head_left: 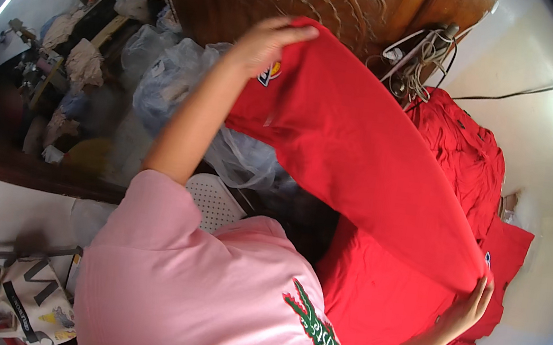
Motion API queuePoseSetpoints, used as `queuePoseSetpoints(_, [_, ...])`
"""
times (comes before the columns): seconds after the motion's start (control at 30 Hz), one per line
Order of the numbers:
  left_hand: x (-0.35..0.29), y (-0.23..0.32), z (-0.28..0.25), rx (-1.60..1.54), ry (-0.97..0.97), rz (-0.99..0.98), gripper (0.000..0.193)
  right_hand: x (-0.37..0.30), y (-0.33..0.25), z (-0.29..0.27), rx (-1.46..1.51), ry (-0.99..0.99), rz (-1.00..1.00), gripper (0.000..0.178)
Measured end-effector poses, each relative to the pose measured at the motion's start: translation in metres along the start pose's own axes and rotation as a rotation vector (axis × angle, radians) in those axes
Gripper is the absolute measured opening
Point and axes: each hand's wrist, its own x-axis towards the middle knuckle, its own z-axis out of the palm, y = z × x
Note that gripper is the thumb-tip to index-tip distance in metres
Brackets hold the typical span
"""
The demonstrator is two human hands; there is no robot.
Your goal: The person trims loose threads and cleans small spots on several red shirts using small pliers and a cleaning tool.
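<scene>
A red garment is stretched between my two hands, running from the upper middle down to the right. My left hand grips its upper end, thumb lying along the folded edge, beside a small coloured badge. Farther right and lower, my right hand pinches the opposite end, where another patch partly shows. Beneath the stretched cloth lies more red fabric, and part of it is hidden by the piece I hold. Whether these are separate garments I cannot tell.
A pile of crumpled red clothes rises at the right. Clear plastic bags lie behind my left arm, near a white perforated seat. A carved wooden panel and tangled cables are at the back. A printed bag sits lower left.
</scene>
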Motion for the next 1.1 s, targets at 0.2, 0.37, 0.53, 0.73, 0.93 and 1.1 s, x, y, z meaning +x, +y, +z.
queuePoseSetpoints(0.2, [0.001, 0.016, -0.046, 0.113, 0.125, 0.245, 0.037, 0.065, -0.053, 0.097, 0.36, 0.011, 0.045, 0.034])
queuePoseSetpoints(0.37, [0.002, 0.038, -0.062, 0.216, 0.094, 0.248, 0.038, 0.096, -0.1, 0.15, 0.472, -0.204, 0.009, 0.04])
queuePoseSetpoints(0.53, [-0.005, 0.046, -0.117, 0.26, 0.219, 0.439, 0.024, 0.107, -0.095, 0.182, -0.27, -0.177, -0.111, 0.036])
queuePoseSetpoints(0.73, [-0.031, 0.091, -0.115, 0.752, 0.3, 0.936, 0.021, 0.112, -0.075, 0.135, -0.096, -0.429, -0.404, 0.017])
queuePoseSetpoints(0.93, [0.02, 0.086, -0.103, 0.384, 0.376, 0.564, 0.019, 0.146, -0.068, 0.208, 0.22, -0.201, 0.132, 0.021])
queuePoseSetpoints(1.1, [0.058, -0.015, -0.06, 0.724, 0.558, 0.41, 0.023, 0.164, -0.002, 0.291, 0.233, -0.161, 0.228, 0.018])
